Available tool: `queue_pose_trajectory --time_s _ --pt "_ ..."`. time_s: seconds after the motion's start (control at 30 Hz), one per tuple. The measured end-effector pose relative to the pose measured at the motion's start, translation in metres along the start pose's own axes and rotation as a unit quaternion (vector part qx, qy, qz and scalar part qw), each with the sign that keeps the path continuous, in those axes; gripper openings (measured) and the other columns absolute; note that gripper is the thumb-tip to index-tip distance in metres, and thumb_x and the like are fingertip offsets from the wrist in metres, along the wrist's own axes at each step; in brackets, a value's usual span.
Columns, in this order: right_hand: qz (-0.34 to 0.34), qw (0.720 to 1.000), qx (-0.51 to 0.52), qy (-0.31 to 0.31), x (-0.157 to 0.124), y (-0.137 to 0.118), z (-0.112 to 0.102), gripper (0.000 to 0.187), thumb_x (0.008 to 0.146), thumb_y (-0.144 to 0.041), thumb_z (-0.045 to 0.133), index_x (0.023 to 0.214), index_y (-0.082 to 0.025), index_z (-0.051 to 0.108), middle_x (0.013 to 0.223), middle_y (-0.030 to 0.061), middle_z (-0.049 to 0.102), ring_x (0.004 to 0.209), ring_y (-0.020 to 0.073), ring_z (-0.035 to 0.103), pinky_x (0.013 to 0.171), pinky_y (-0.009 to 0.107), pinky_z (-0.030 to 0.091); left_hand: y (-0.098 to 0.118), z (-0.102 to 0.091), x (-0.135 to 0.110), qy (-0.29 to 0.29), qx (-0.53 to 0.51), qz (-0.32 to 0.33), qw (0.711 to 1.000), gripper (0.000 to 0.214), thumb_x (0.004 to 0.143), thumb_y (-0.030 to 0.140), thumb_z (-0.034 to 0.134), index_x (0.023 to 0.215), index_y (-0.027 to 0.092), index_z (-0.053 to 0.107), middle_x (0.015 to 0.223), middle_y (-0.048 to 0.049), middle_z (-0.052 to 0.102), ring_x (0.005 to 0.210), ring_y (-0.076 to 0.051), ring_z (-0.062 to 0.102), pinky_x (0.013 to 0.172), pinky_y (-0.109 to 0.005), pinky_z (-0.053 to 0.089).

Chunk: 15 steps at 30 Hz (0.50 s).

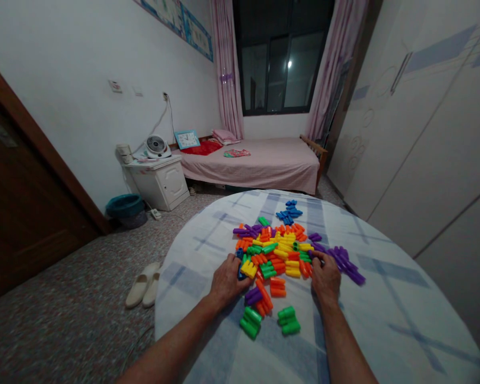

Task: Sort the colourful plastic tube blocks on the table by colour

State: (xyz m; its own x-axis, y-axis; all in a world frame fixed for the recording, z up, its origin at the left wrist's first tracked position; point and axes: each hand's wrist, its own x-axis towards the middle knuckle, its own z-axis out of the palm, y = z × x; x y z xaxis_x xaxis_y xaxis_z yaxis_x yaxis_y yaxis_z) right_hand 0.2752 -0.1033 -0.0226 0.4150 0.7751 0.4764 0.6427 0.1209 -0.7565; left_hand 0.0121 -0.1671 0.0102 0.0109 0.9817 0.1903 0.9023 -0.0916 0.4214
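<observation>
Forearms (pixel 184 335) flank green blocks (pixel 288 320). Jumbled plastic blocks (pixel 282 246) separate my left hand (pixel 229 280) and right hand (pixel 326 278), fingers (pixel 323 261) curled, grip unclear.

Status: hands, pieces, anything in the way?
Left hand at dark-blue piece, yellow piece crowding it. Right hand at purple piece, grip unclear. Mixed-colour pile between and beyond.

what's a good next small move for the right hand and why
Probably draw the purple block at the right hand's fingertips toward the purple cluster on its right, since the colours match and that cluster lies close by.
</observation>
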Motion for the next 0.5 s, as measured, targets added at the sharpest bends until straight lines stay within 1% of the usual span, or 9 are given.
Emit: queue_pose_trajectory --time_s 0.07,0.13,0.2,0.27,0.3,0.37,0.43,0.5 --pt "-0.003 1.0 0.003 -0.003 0.0 0.001 0.0 0.034 0.074 -0.028 0.037 0.09 -0.015 0.065 0.092 0.0093 0.063 0.085 0.0209 0.055 0.079 0.034 0.04 -0.003 -0.003 0.0 -0.001 -0.028 -0.009 1.0 0.027 0.071 0.04 0.06 0.087 0.02 0.054 0.089 0.0 0.053 0.079 -0.014 0.055 0.066 -0.023 0.039" --pt "-0.004 1.0 0.001 -0.005 0.001 0.002 0.001 0.035 0.074 -0.027 0.037 0.09 -0.015 0.065 0.092 0.0094 0.063 0.086 0.0211 0.055 0.08 0.035 0.04 -0.01 -0.008 0.0 -0.007 -0.074 -0.02 0.997 0.029 0.068 0.037 0.062 0.088 0.02 0.051 0.08 0.0023 0.052 0.071 -0.013 0.053 0.06 -0.022 0.037" --pt "-0.004 1.0 -0.002 -0.005 0.001 0.002 0.001 0.035 0.074 -0.027 0.036 0.09 -0.015 0.065 0.092 0.0097 0.063 0.086 0.0213 0.055 0.08 0.035 0.04 -0.016 -0.015 0.001 -0.035 -0.137 -0.028 0.99 0.031 0.066 0.032 0.063 0.091 0.02 0.05 0.071 0.0044 0.052 0.063 -0.011 0.051 0.055 -0.021 0.036" --pt "-0.003 1.0 -0.002 -0.006 0.001 0.002 0.001 0.036 0.073 -0.027 0.036 0.09 -0.015 0.066 0.092 0.0101 0.063 0.086 0.0213 0.055 0.08 0.035 0.041 -0.019 -0.023 0.002 -0.064 -0.222 -0.031 0.972 0.031 0.066 0.027 0.061 0.093 0.02 0.049 0.067 0.0048 0.053 0.06 -0.011 0.051 0.054 -0.021 0.036" --pt "-0.001 1.0 -0.002 -0.007 0.001 0.002 0.001 0.036 0.073 -0.027 0.036 0.089 -0.015 0.066 0.092 0.0102 0.063 0.085 0.0213 0.055 0.08 0.035 0.041 -0.02 -0.027 0.002 -0.075 -0.273 -0.036 0.958 0.031 0.065 0.025 0.061 0.094 0.019 0.049 0.069 0.0039 0.055 0.062 -0.011 0.053 0.054 -0.021 0.038" --pt "0.003 1.0 -0.001 -0.009 0.001 0.001 0.001 0.036 0.073 -0.028 0.036 0.089 -0.015 0.066 0.092 0.0103 0.063 0.084 0.0213 0.055 0.079 0.035 0.041 -0.019 -0.033 0.003 -0.091 -0.376 -0.057 0.92 0.037 0.063 0.023 0.06 0.098 0.019 0.049 0.079 0.001 0.059 0.067 -0.011 0.055 0.055 -0.02 0.04" --pt "0.003 1.0 0.0 -0.01 0.001 0.001 0.001 0.036 0.073 -0.028 0.036 0.089 -0.015 0.066 0.092 0.01 0.063 0.084 0.0212 0.055 0.079 0.036 0.041 -0.017 -0.037 0.003 -0.12 -0.463 -0.092 0.873 0.046 0.062 0.024 0.058 0.107 0.02 0.046 0.09 -0.0015 0.06 0.071 -0.011 0.057 0.051 -0.018 0.039" --pt "0.001 1.0 0.001 -0.008 0.001 0.002 0.001 0.036 0.073 -0.028 0.037 0.089 -0.015 0.066 0.092 0.0097 0.063 0.084 0.0213 0.055 0.079 0.036 0.041 -0.016 -0.037 0.002 -0.151 -0.527 -0.129 0.826 0.05 0.063 0.027 0.056 0.112 0.022 0.045 0.094 -0.0025 0.06 0.07 -0.01 0.058 0.048 -0.016 0.036"
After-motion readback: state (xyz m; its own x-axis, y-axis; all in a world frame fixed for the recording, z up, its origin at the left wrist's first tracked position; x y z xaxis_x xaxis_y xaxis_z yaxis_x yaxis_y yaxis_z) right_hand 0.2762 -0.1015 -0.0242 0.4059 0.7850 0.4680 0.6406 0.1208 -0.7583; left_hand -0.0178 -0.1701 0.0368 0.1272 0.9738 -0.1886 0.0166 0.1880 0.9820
